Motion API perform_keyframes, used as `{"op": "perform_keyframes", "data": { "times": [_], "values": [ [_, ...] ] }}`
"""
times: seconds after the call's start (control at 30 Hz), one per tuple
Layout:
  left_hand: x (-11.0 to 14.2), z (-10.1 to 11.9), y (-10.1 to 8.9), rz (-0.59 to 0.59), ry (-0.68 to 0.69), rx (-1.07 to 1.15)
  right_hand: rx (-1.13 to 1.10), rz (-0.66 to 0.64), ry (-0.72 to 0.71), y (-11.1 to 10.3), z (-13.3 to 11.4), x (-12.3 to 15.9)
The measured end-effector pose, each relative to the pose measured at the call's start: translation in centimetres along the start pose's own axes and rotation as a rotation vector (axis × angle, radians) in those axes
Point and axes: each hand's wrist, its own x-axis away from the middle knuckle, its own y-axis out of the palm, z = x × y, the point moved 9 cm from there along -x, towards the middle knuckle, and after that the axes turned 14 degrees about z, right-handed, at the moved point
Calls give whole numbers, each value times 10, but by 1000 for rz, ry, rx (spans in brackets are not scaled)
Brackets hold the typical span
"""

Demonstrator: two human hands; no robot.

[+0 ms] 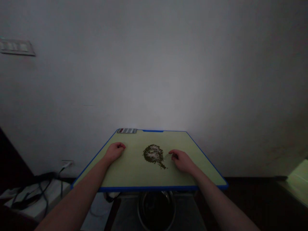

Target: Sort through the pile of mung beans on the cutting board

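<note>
A pale green table (pixel 134 173) with a blue rim stands against a white wall. At its middle lies a small heap of green and white grains (pixel 153 153), with a short tail trailing toward the right. My left hand (pixel 115 151) rests on the tabletop left of the heap, its fingers curled under. My right hand (pixel 181 160) lies to the right of the heap, fingers pinched together close to the tail of grains; what they grip, if anything, is too small to see.
A small striped object (pixel 127 130) lies at the table's far left corner. A round metal bowl (pixel 156 208) sits below the table's near edge. Dark cables and a wall plug (pixel 66 165) are on the floor at left.
</note>
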Motion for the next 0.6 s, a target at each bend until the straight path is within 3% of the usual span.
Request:
{"op": "perform_keyframes", "data": {
  "times": [0.6],
  "values": [
    [1,3,-1,-7,3,-26,-16,-44,-28,9,-8,1]
  ]
}}
